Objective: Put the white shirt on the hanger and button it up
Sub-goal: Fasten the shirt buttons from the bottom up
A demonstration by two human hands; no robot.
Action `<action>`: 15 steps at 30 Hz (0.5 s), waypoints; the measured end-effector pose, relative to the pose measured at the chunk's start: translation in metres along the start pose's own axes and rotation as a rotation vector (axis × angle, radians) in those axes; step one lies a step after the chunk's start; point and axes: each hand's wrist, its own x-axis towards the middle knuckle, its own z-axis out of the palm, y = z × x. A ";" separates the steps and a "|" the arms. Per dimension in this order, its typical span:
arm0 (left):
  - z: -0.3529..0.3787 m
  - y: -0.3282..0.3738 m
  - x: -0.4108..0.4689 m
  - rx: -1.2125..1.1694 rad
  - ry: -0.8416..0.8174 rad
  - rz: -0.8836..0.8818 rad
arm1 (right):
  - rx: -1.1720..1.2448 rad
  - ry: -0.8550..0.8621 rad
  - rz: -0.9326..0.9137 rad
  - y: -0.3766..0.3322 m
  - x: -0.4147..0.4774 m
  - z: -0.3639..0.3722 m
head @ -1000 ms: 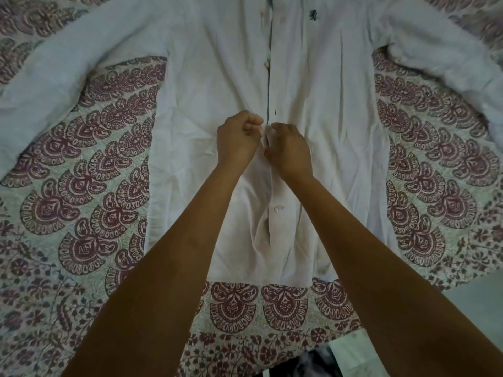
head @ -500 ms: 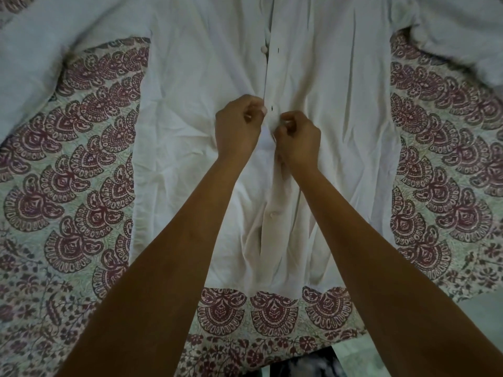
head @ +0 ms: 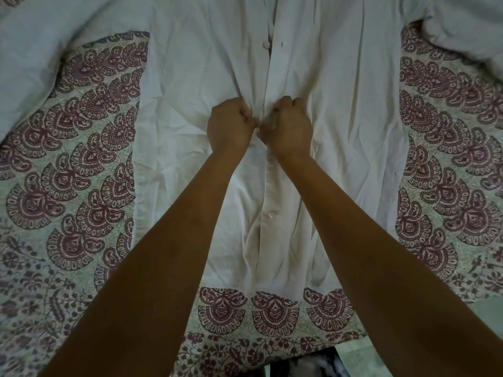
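White and creased, the shirt [head: 340, 131] lies flat and front-up on a maroon-and-green patterned bedspread [head: 81, 172], with its sleeves spread out to either side and its hem towards the person. Halfway up the front opening the left hand [head: 230, 126] and right hand [head: 290, 126] meet knuckle to knuckle, each grip curled tight and pinching its own edge of the shirt, so the cloth puckers around them. An upper button [head: 265, 44] sits beside a slight gap above the hands, and a lower button [head: 270, 214] shows on the closed front between the bare forearms.
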 end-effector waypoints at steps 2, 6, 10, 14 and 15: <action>0.001 0.001 -0.001 0.005 0.017 0.016 | -0.020 -0.003 -0.032 0.002 0.000 -0.005; 0.007 0.004 -0.003 -0.003 0.059 0.107 | -0.028 0.000 -0.085 0.004 -0.001 -0.008; 0.014 0.011 0.001 -0.007 0.025 0.156 | 0.276 0.073 0.080 0.008 0.000 -0.011; 0.020 0.017 0.006 0.074 0.017 0.153 | 0.629 0.047 0.264 0.016 0.003 -0.014; 0.020 0.019 0.008 0.112 0.016 0.160 | 0.695 0.047 0.297 0.016 0.003 -0.015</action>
